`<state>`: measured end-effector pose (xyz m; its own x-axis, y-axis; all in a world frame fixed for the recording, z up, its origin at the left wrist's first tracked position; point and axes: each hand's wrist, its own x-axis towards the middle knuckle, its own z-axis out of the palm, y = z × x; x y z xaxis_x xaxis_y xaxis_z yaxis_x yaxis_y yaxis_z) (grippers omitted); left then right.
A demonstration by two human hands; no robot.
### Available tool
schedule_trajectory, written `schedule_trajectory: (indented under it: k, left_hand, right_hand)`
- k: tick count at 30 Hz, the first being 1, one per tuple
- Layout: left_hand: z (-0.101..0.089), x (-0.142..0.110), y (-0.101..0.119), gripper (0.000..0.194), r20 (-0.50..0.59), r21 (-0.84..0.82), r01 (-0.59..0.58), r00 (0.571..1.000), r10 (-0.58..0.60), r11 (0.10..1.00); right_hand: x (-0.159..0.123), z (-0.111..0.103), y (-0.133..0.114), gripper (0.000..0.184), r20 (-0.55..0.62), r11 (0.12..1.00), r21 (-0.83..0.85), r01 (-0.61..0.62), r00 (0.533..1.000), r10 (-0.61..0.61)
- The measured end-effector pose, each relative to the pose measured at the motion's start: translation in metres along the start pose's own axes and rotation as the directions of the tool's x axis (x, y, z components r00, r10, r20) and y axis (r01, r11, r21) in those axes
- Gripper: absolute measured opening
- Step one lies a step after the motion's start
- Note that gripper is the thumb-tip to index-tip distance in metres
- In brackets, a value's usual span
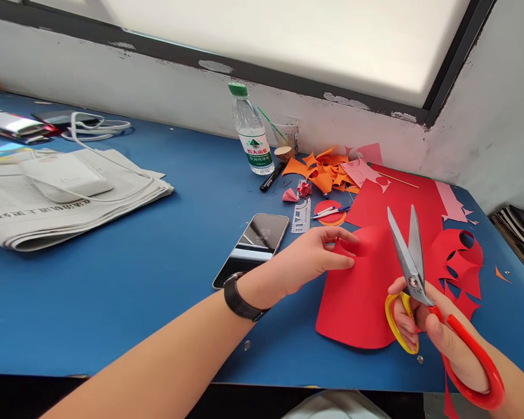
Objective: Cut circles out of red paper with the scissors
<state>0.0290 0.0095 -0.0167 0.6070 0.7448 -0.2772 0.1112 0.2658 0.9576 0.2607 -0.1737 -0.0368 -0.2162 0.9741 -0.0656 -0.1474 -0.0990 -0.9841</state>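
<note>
Curved red paper sheet (pixel 362 302) over the blue tabletop (pixel 126 291), left hand (pixel 310 259) at its left edge, pinching or not, can't tell; right hand (pixel 448 340) gripping steel scissors (pixel 413 281) with red-and-yellow handles, blades apart; beyond, orange paper scraps (pixel 324 176), green-capped clear plastic bottle (pixel 253 137)

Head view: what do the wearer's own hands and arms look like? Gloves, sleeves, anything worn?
No gloves on the left hand or right hand. No sleeve shows on the left forearm or right forearm. Left wrist: black watch with a dark band, its face seen nearly edge-on. No watch visible on the right.
</note>
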Motion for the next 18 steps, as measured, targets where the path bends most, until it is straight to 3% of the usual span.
schedule_trajectory:
  k: [3,5,7,10,13,18]
  left_hand:
    - [-0.003,0.0,0.003,0.02,-0.018,0.233,-0.123,0.991,0.131,0.965]
    - [-0.006,-0.002,0.007,0.022,-0.022,0.396,-0.249,0.96,0.281,0.884]
    - [-0.008,-0.004,0.01,0.021,-0.009,0.439,-0.337,0.925,0.379,0.833]
    - [-0.011,-0.006,0.013,0.024,-0.031,0.326,-0.365,0.918,0.396,0.872]
    - [-0.012,-0.006,0.012,0.04,-0.093,0.153,-0.338,0.931,0.354,0.929]
    - [-0.011,-0.005,0.01,0.052,-0.212,-0.027,-0.351,0.917,0.337,0.936]
  right_hand:
    - [-0.002,0.001,0.001,0.052,-0.019,1.0,-0.025,-0.009,1.0,0.009]
    - [-0.003,0.003,0.001,0.057,-0.041,0.999,-0.031,-0.019,0.999,0.017]
    - [-0.002,0.004,0.002,0.06,-0.056,0.999,-0.035,-0.02,0.998,0.018]
    - [-0.002,0.004,0.001,0.057,-0.027,0.998,-0.039,-0.04,0.999,0.039]
    - [-0.001,0.003,-0.002,0.054,-0.016,0.995,-0.059,-0.085,0.996,0.084]
    - [-0.001,-0.003,0.011,0.059,0.011,0.981,-0.127,-0.147,0.989,0.149]
